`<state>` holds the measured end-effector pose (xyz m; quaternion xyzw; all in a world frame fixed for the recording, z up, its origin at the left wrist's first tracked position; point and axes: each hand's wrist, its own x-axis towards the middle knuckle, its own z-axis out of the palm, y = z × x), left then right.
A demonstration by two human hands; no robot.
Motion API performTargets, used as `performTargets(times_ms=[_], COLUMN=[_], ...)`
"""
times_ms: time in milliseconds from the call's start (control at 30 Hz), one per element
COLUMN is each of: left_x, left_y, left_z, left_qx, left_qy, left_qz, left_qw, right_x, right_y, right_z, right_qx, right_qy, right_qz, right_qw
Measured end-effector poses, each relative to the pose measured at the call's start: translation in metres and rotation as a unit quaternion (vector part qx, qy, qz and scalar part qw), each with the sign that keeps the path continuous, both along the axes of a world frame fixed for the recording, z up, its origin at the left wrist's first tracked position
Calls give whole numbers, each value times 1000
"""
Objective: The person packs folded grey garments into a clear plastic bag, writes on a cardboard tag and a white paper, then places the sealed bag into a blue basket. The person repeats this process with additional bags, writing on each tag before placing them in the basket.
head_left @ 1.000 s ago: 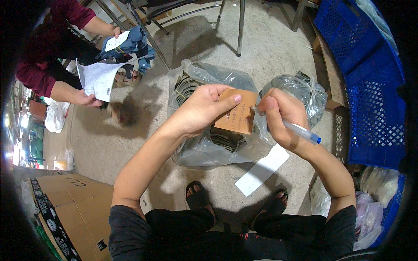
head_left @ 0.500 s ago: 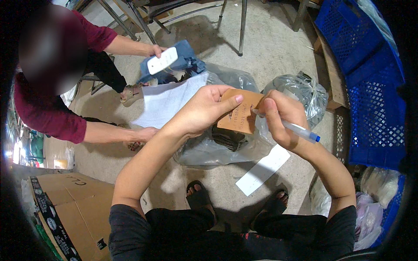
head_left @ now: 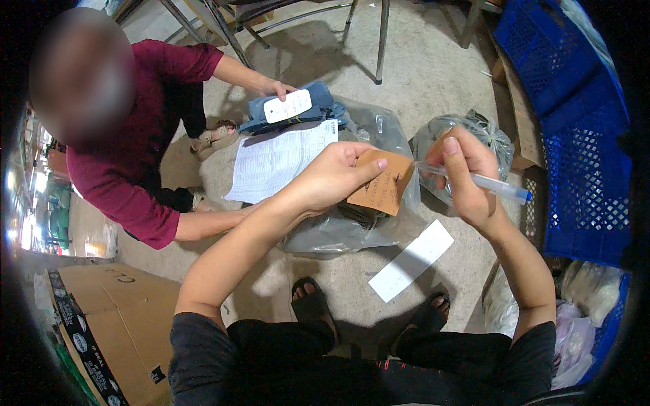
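Steadying a brown card [head_left: 387, 188]

Left fingers [head_left: 374, 168] pinched its left side, apparently to keep it firm, above a plastic bag [head_left: 328, 241] on the floor [head_left: 355, 279]; right fingers [head_left: 454, 157] closed around a pen [head_left: 497, 186] near the card's upper right corner.

I wear a black shirt [head_left: 318, 386] with short sleeves [head_left: 202, 342]; both end above the elbow, and where light catches the cloth it looks charcoal, with soft creases. Small red marks [head_left: 406, 366] run in a broken row across my front, too small to make out. My trousers [head_left: 281, 333] are black as well, and I can't tell where they meet the shirt. My sandals [head_left: 311, 308] are black, open-toed, each with one broad strap. My left hand [head_left: 342, 174] and right hand [head_left: 468, 177] are bare, like my forearms [head_left: 233, 260].
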<state>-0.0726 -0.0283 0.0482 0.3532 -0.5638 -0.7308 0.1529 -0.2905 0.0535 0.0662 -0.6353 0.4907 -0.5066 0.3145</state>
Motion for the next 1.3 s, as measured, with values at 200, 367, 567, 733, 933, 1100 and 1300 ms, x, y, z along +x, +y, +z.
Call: performTargets(times_ms=[200,367,567,733,933,1100,1300], left_x=[-1,-8,-9,-11,-7,-7,-7], left_y=[1,5,10,18,30,27,28], left_z=[-11,-18,-22,-39,-55,-58,-60], left_qx=[5,22,0,-128,-229,-235,-245], left_qy=[4,7,10,-18,-58,-71,-91], left_qz=[-14,-60,-116,-208,-283,-292,-313], left_qw=[1000,998,993,970,930,924,913], right_x=[-7,-12,-20,-34,-63,-87,-103], right_y=[0,-2,-6,-10,-12,-9,18], right_z=[1,2,-2,-19,-52,-99,-212], right_qx=[26,41,35,125,377,501,449], right_qy=[-60,-75,-88,-97,21,253,492], right_qz=[10,6,17,80,210,289,319], right_qw=[998,996,995,984,902,775,675])
